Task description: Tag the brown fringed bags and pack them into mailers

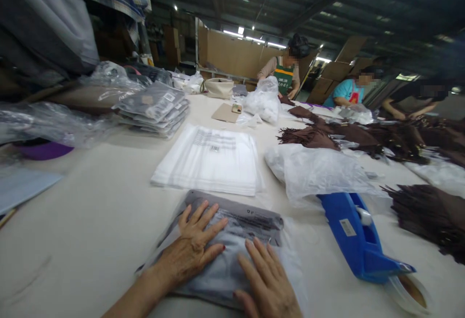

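Resting left grip (191, 247) and right grip (271, 279) spread flat, grasping nothing, we apparently steady the grey bagged item (238, 228) near on the surface (90, 230), white stack (218, 163) just to its far side.

Right hand (271, 279): wrist cut off by the lower edge. Left hand (198, 243): forearm (141, 291) likewise. Both conceal part of the grey packet (225, 277), whose finer print (238, 217) is illegible. Barcode label (214, 148) on the white stack (214, 170): too small to read. Brown fringed cloth (432, 211): cropped at right.
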`<state>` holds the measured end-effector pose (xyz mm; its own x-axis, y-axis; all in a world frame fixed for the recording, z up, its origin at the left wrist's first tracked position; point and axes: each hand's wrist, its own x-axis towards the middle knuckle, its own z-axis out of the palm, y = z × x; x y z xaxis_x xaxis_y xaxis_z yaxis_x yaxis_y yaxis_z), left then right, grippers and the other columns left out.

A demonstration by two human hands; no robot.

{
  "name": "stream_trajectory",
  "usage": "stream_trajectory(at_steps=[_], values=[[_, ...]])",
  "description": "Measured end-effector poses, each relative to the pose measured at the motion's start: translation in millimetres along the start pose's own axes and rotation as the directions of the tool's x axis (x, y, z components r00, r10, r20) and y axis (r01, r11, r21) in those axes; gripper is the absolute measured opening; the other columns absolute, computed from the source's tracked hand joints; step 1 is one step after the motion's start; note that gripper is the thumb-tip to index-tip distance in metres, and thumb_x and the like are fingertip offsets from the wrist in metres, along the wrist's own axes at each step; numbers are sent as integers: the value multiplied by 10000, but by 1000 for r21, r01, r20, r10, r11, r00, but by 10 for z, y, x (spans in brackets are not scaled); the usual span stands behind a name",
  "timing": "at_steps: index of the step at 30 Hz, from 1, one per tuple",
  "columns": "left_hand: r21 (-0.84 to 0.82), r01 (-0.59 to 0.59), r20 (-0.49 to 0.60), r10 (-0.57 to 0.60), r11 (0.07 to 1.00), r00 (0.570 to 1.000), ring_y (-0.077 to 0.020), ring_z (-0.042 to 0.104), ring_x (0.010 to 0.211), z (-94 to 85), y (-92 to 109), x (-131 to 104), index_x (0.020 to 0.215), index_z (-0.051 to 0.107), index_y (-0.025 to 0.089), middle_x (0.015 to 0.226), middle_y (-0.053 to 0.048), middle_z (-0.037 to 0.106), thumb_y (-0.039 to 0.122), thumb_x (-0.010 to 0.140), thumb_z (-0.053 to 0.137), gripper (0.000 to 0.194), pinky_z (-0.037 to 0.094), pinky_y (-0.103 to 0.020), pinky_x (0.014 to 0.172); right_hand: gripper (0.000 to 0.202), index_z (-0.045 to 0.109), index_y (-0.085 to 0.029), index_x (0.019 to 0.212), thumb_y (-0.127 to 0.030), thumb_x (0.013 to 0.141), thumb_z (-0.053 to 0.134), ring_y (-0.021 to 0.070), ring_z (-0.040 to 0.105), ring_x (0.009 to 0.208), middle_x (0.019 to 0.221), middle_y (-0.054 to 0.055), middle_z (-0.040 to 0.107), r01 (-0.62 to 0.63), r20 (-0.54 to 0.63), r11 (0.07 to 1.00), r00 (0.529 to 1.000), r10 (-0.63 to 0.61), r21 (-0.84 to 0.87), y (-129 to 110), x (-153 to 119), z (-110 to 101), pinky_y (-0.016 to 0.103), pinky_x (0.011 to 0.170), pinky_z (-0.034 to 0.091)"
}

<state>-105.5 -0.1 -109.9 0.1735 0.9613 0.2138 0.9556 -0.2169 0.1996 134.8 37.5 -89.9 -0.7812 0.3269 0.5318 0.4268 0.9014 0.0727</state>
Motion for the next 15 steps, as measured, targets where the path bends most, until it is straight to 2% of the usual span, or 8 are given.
stream_trajectory(at_steps=[2, 4, 6, 8, 10, 11, 13, 15], values=[[-12, -54, 60, 55, 998, 997, -350, 309, 1319, -106, -91, 3, 1365, 346, 324, 1437, -113, 361, 428, 884, 498, 515, 337, -635, 987, 514, 569, -150, 1186, -509, 827, 487, 307, 512, 1139, 1181, 135, 622, 101, 43, 986, 994, -96, -131, -137, 9, 137, 416, 885, 417], [-18, -135, 75, 136, 991, 988, -346, 310, 1319, -280, -253, -51, 1371, 348, 267, 1434, -159, 350, 419, 849, 564, 585, 354, -579, 1006, 612, 568, -145, 1204, -590, 793, 482, 308, 526, 1118, 1195, 136, 618, 130, 82, 972, 990, -116, -194, -177, 6, 241, 415, 895, 385], [9, -147, -18, 147, 989, 989, -353, 300, 1322, -493, -429, -200, 1367, 354, 232, 1427, -184, 351, 415, 812, 619, 642, 324, -571, 1029, 624, 578, -148, 1192, -606, 777, 489, 299, 553, 1084, 1184, 132, 629, 167, 80, 960, 985, -153, -226, -154, -5, 305, 409, 896, 368], [-10, -17, -187, 15, 1000, 982, -345, 340, 1299, -679, -533, -445, 1376, 321, 212, 1396, -185, 392, 439, 794, 634, 699, 314, -564, 1036, 611, 601, -155, 1152, -618, 772, 476, 290, 589, 1031, 1141, 128, 655, 198, 48, 950, 980, -192, -242, -100, -21, 346, 409, 874, 374], [-177, 172, -300, -219, 969, 928, -297, 475, 1188, -767, -516, -731, 1374, 290, 195, 1297, -166, 492, 488, 775, 637, 752, 415, -478, 978, 607, 621, -161, 1110, -636, 770, 458, 284, 617, 983, 1101, 123, 675, 222, 20, 941, 974, -225, -255, -37, -44, 389, 414, 847, 389], [-278, 234, -304, -316, 932, 898, -272, 530, 1116, -766, -466, -865, 1348, 320, 193, 1232, -147, 536, 499, 753, 655, 748, 466, -425, 924, 608, 627, -163, 1097, -644, 767, 454, 283, 628, 965, 1089, 121, 681, 237, 13, 935, 970, -242, -264, -6, -61, 415, 416, 835, 396], [-418, 261, -274, -395, 870, 877, -225, 585, 988, -689, -323, -1075, 1216, 455, 210, 1093, -93, 593, 430, 759, 667, 550, 515, -344, 826, 633, 622, -164, 1108, -662, 757, 452, 283, 641, 945, 1086, 121, 683, 276, 18, 918, 959, -283, -285, 53, -105, 478, 418, 816, 409], [-463, 187, -304, -353, 866, 885, -186, 588, 904, -557, -186, -1191, 1001, 556, 213, 962, -57, 607, 266, 829, 585, 183, 515, -297, 769, 703, 572, -150, 1202, -673, 748, 450, 281, 649, 936, 1098, 124, 678, 317, 31, 898, 946, -323, -306, 98, -159, 544, 411, 799, 422]])
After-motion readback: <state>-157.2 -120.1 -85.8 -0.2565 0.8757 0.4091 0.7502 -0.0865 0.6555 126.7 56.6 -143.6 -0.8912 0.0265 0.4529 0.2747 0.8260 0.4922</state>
